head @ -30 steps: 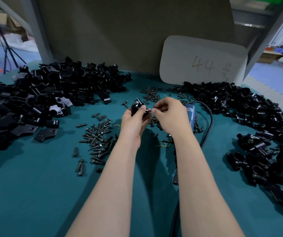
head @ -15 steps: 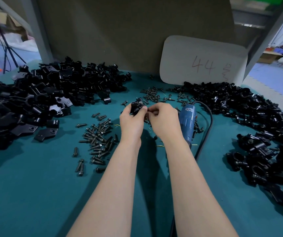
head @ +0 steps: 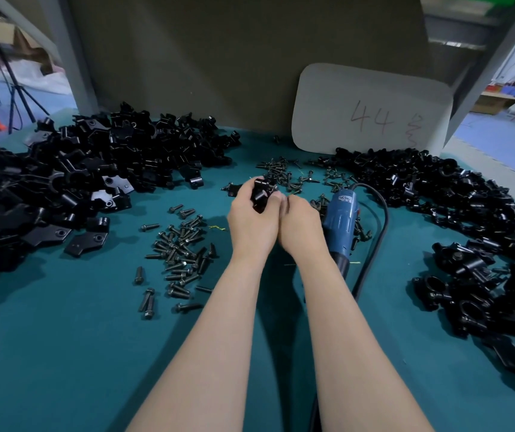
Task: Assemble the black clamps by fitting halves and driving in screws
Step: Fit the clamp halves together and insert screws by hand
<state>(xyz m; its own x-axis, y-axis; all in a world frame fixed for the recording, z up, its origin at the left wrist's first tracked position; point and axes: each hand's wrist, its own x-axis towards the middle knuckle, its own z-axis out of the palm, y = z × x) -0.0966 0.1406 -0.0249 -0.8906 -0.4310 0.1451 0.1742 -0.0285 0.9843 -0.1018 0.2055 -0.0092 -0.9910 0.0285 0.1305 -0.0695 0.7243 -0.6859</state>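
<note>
My left hand (head: 251, 224) grips a black clamp (head: 262, 194) above the middle of the teal table. My right hand (head: 301, 227) is pressed against the left one, fingers curled toward the clamp; what it pinches is hidden. A blue electric screwdriver (head: 342, 221) lies just right of my right hand, its black cord (head: 380, 232) looping beside it. Loose dark screws (head: 181, 254) lie scattered left of my left wrist, and more screws (head: 284, 176) lie behind the hands.
A big heap of black clamp halves (head: 63, 185) fills the left of the teal table (head: 63, 353). A pile of black clamps (head: 468, 232) curves along the right side. A white card marked 44 (head: 371, 110) leans on the back wall.
Both hands have drawn closer to me and lower, and the right hand has closed in against the left. The blue screwdriver, partly hidden before, now shows beside the right hand.
</note>
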